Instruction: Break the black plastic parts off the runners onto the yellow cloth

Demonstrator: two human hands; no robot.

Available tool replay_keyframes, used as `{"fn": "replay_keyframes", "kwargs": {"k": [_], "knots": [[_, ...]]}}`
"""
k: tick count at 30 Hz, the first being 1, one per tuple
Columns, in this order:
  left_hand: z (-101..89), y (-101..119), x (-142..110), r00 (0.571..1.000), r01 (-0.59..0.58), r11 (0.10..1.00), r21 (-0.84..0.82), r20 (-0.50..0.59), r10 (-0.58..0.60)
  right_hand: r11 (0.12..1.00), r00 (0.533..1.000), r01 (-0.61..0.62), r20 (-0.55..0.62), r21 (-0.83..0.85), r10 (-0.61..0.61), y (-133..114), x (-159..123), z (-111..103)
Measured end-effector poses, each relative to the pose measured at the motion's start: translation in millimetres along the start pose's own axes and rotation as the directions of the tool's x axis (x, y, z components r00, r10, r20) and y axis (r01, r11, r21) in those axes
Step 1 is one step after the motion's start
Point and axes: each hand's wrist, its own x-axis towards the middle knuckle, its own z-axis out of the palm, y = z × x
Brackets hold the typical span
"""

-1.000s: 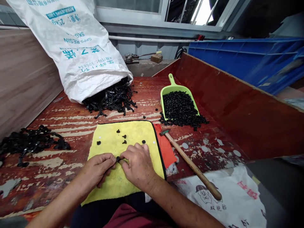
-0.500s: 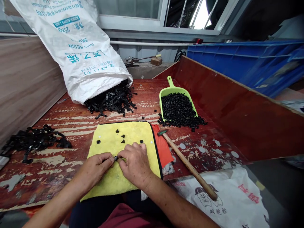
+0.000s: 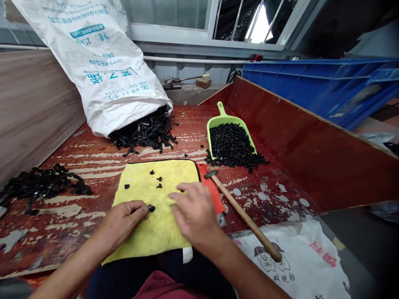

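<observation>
My left hand (image 3: 129,216) pinches a small black plastic part (image 3: 151,208) between thumb and fingertips, just above the yellow cloth (image 3: 146,236). Over the cloth's right side hovers my right hand (image 3: 198,211), fingers apart and slightly blurred, with nothing visible in it. Another black piece (image 3: 182,190) lies partly hidden by its fingers. Several more small black pieces rest on the cloth: a round one (image 3: 126,186) at the left and a few pegs (image 3: 159,179) near the middle.
A green dustpan (image 3: 221,109) heaped with small black parts stands at the back right. The hammer (image 3: 246,216) lies right of the cloth, its head by a red cloth (image 3: 215,195). A white sack (image 3: 121,87) spills black parts (image 3: 146,131); another black pile (image 3: 46,182) sits left.
My right hand has let go of the small black part and moved right, its fingers opening. The left hand still holds the part in about the same place.
</observation>
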Motion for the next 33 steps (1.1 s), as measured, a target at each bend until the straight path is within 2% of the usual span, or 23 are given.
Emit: {"fn": "replay_keyframes", "kwargs": {"k": [1,3,5,7,10,15,16,18,21,24,29,33], "knots": [[0.4,2.9,-1.6,1.000,-0.001,0.999,0.045,-0.017,0.001,0.996,0.998,-0.041,-0.057,-0.078,0.037,13.5,-6.7,-15.8],[0.9,9.2,-4.5,0.999,-0.007,0.990,0.143,-0.050,0.015,0.931,0.983,-0.181,-0.059,-0.318,0.172,44.0,-22.7,-46.1],[1.0,14.0,-6.1,0.997,-0.023,0.978,0.208,-0.068,0.038,0.800,0.945,-0.264,0.021,-0.539,0.326,71.7,-38.8,-68.2],[0.8,16.1,-6.4,0.995,-0.035,0.976,0.216,-0.081,0.054,0.725,0.909,-0.262,0.090,-0.638,0.407,90.5,-51.2,-77.8],[0.5,15.0,-6.0,0.991,-0.040,0.984,0.175,-0.116,0.061,0.760,0.860,-0.282,0.197,-0.586,0.471,101.2,-58.6,-74.4],[0.9,13.6,-6.7,0.991,-0.048,0.989,0.141,-0.115,0.064,0.807,0.762,-0.497,0.284,-0.318,0.582,91.9,-56.2,-71.4],[1.1,13.8,-6.8,0.991,-0.048,0.991,0.129,-0.114,0.063,0.820,0.764,-0.517,0.298,-0.248,0.572,86.1,-56.3,-73.6],[1.3,13.9,-6.8,0.992,-0.053,0.993,0.103,-0.110,0.064,0.859,0.800,-0.502,0.322,-0.102,0.506,69.2,-56.9,-77.3],[0.5,13.1,-5.6,0.992,-0.064,0.994,0.090,-0.104,0.074,0.923,0.854,-0.374,0.419,0.085,0.307,35.0,-55.5,-73.7],[-1.4,10.6,-3.6,0.991,-0.078,0.993,0.093,-0.099,0.087,0.960,0.874,-0.235,0.465,0.154,0.139,6.3,-49.5,-58.9],[-2.9,5.4,-1.0,0.994,-0.083,0.994,0.070,-0.060,0.088,0.972,0.917,-0.181,0.384,0.151,0.111,-7.8,-38.6,-35.7],[-3.1,5.9,-0.5,0.995,-0.083,0.995,0.056,-0.054,0.086,0.980,0.891,-0.184,0.434,0.077,0.133,-6.1,-35.1,-28.3]]}}
